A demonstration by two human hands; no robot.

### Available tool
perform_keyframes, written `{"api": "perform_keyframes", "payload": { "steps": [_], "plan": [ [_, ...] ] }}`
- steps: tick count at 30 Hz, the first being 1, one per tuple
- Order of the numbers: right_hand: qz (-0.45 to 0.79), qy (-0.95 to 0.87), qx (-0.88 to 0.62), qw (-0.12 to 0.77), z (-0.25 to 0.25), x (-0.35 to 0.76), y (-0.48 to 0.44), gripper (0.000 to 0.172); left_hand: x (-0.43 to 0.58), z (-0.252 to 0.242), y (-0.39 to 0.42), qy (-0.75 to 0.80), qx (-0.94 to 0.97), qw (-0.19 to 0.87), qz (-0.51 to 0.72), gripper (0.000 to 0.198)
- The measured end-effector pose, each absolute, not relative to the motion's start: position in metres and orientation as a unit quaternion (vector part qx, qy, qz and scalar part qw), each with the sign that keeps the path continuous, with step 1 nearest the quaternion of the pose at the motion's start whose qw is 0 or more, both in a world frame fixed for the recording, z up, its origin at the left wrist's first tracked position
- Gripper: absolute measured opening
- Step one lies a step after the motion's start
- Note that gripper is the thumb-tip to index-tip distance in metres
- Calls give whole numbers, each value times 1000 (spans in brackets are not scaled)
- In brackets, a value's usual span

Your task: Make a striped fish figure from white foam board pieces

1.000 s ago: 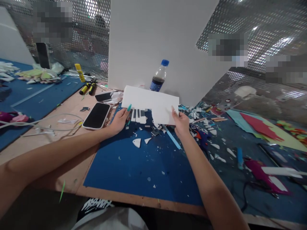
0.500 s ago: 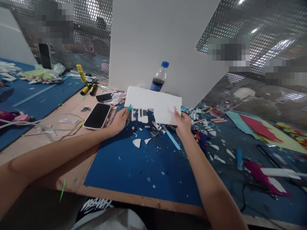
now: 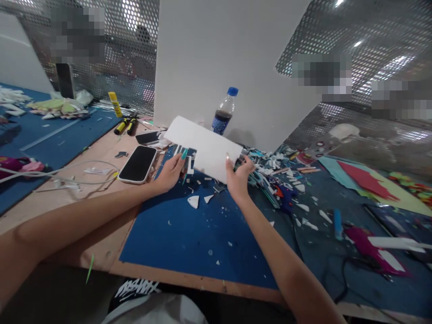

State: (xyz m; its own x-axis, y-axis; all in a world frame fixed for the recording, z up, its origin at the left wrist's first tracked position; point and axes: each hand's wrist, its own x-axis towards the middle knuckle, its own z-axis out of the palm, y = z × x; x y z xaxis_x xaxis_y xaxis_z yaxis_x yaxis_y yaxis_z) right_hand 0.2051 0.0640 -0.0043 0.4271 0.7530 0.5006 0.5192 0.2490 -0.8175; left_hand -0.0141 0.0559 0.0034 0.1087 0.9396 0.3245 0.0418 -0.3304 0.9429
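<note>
My right hand (image 3: 239,176) grips the lower right part of a white sheet (image 3: 211,150), thumb on its near face and fingers behind. The sheet is stiff-looking, tilted down to the right, with a step cut out of its lower left edge. My left hand (image 3: 171,171), with long teal nails, is closed in a pinch beside that cut-out. Whatever lies between its fingers is hidden. White and dark cut pieces (image 3: 190,165) show right beside these fingertips; I cannot tell whether the hand touches them. Small white offcuts (image 3: 193,202) lie on the blue mat (image 3: 202,243) below.
A bottle of dark drink (image 3: 222,114) stands behind the sheet, before a white upright panel (image 3: 216,54). A phone (image 3: 138,164), pliers (image 3: 125,125) and a glue stick (image 3: 115,104) lie or stand left. Scraps (image 3: 270,162) and a magenta tool (image 3: 374,252) lie right.
My right hand has moved left, shifting the white sheet left and tipping its right end down. My left hand stays nearly in place, and the sheet's left end has slid past above it.
</note>
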Motion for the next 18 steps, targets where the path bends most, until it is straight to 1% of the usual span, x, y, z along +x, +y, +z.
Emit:
{"api": "perform_keyframes", "payload": {
  "steps": [1,3,4,5,6,8,11,14,18],
  "plan": [
    [60,-543,-608,577,0,200,59,71,-13,3,55,393,618,429,529,43],
    [-20,-623,-593,509,9,192,47,54,-8,2,52,380,621,450,516,45],
    [-15,-678,-567,467,14,188,41,47,-5,1,50,373,622,462,510,46],
    [18,-732,-533,424,18,183,36,46,-1,0,47,367,621,473,505,48],
    [67,-772,-503,383,21,179,31,48,3,0,44,361,621,483,501,49],
    [119,-802,-475,342,23,169,24,51,8,-2,36,351,617,496,499,50],
    [166,-812,-455,327,18,158,20,54,10,-3,29,342,612,502,506,50],
    [210,-802,-449,333,13,156,21,56,8,-4,27,337,609,504,511,48],
    [247,-794,-450,325,15,162,24,56,7,-7,27,340,609,505,508,45]
  ]
}}
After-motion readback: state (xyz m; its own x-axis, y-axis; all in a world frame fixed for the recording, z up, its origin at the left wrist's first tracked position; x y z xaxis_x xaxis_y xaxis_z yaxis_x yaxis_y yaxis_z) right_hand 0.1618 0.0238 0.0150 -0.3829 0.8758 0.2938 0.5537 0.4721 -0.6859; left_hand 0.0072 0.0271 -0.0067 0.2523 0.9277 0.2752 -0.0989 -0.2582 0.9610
